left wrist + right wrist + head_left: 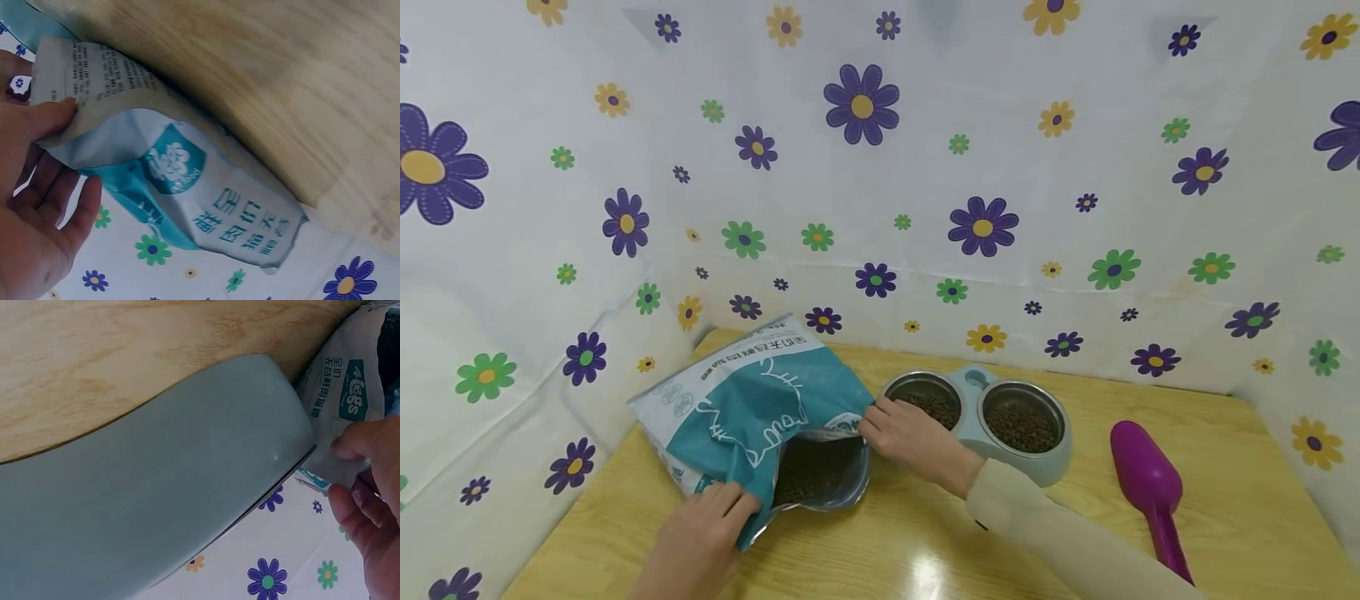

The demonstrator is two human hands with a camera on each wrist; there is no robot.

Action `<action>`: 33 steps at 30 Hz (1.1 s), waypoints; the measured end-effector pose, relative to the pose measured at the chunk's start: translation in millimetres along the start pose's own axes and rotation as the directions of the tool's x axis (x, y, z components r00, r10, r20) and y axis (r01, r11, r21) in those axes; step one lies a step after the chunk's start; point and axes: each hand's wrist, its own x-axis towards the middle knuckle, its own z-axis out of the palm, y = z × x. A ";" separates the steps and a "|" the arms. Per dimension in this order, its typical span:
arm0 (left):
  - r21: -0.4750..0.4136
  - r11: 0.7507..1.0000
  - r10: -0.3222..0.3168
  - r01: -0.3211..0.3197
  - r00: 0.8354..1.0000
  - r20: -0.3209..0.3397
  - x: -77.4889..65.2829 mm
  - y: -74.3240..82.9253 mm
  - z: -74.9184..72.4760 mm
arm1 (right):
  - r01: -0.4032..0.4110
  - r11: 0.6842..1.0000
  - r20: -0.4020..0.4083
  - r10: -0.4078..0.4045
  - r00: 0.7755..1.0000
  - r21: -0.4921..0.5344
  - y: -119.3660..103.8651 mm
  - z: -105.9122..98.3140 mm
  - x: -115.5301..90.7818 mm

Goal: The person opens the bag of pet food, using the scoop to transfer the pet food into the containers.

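Note:
A teal and white pet food bag (827, 379) lies on its side on the table, its mouth gaping toward me. Brown kibble (800, 490) shows inside. My left hand (700, 529) grips the left edge of the mouth; in the left wrist view the thumb presses on the bag's printed side (112, 78). At the right edge of the mouth, my right hand (917, 437) pinches the bag between thumb and fingers. That hand is close beside a pale blue double-bowl feeder (973, 417), whose side wall (156, 469) fills much of the right wrist view.
Two metal bowls in the feeder hold brown kibble (1018, 427). To its right, a magenta scoop (1145, 475) lies on the wooden table (865, 558). Flower-printed white sheeting (925, 183) hangs behind the table and along both sides.

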 end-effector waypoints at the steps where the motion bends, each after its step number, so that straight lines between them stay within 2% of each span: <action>1: 0.021 1.000 0.010 -0.010 1.000 -0.001 0.5 1.3 0.4 | 0.007 1.000 0.002 -0.007 1.000 0.003 0.5 0.7 0.6; 4: 0.043 0.999 0.009 -0.009 1.000 -0.002 0.7 2.2 -1.5 | 0.026 1.000 0.003 -0.026 1.000 0.009 5.0 -0.7 3.5; 7: 0.009 0.999 -0.054 0.053 0.998 0.015 0.4 -1.8 -14.2 | 0.034 0.998 -0.009 -0.033 0.999 0.048 12.7 -8.3 10.0; 9: -0.011 0.995 -0.103 0.104 0.994 0.019 2.3 -7.7 -30.4 | 0.034 0.994 -0.008 -0.033 0.999 0.106 20.4 -20.5 19.0; 11: -0.026 0.989 -0.146 0.145 0.989 -0.012 7.3 -15.9 -51.0 | 0.017 0.982 0.013 -0.020 1.000 0.190 31.1 -38.3 32.3; 13: -0.045 0.987 -0.159 0.155 0.982 -0.097 15.4 -27.4 -72.7 | -0.010 0.965 0.038 0.001 0.999 0.263 45.5 -59.1 50.2; 16: -0.039 0.979 -0.202 0.198 0.962 -0.187 33.3 -45.9 -104.9 | -0.070 0.936 0.081 0.045 0.996 0.345 71.4 -89.1 80.0; 18: -0.020 0.976 -0.216 0.218 0.944 -0.250 44.8 -60.8 -120.0 | -0.105 0.917 0.110 0.067 0.992 0.385 86.9 -104.9 100.3; 20: 0.004 0.971 -0.228 0.240 0.928 -0.294 55.3 -77.4 -130.8 | -0.136 0.898 0.144 0.082 0.986 0.418 98.8 -115.9 120.2; 23: -0.031 0.959 -0.273 0.282 0.890 -0.364 64.5 -105.6 -137.0 | -0.180 0.866 0.185 0.103 0.977 0.467 109.8 -122.7 149.0; 26: -0.103 0.916 -0.399 0.387 0.858 -0.324 70.9 -130.9 -136.9 | -0.227 0.826 0.202 0.140 0.969 0.516 116.2 -121.6 172.3; 28: -0.136 0.863 -0.505 0.486 0.835 -0.219 75.9 -143.2 -135.5 | -0.261 0.786 0.215 0.167 0.962 0.560 118.9 -119.7 182.5; 30: -0.120 0.811 -0.583 0.572 0.807 -0.094 80.8 -151.4 -134.9 | -0.281 0.754 0.224 0.181 0.958 0.593 120.8 -117.6 189.0; 33: -0.089 0.775 -0.628 0.626 0.778 0.005 86.2 -156.7 -134.1 | -0.293 0.720 0.230 0.187 0.955 0.629 122.0 -115.9 192.9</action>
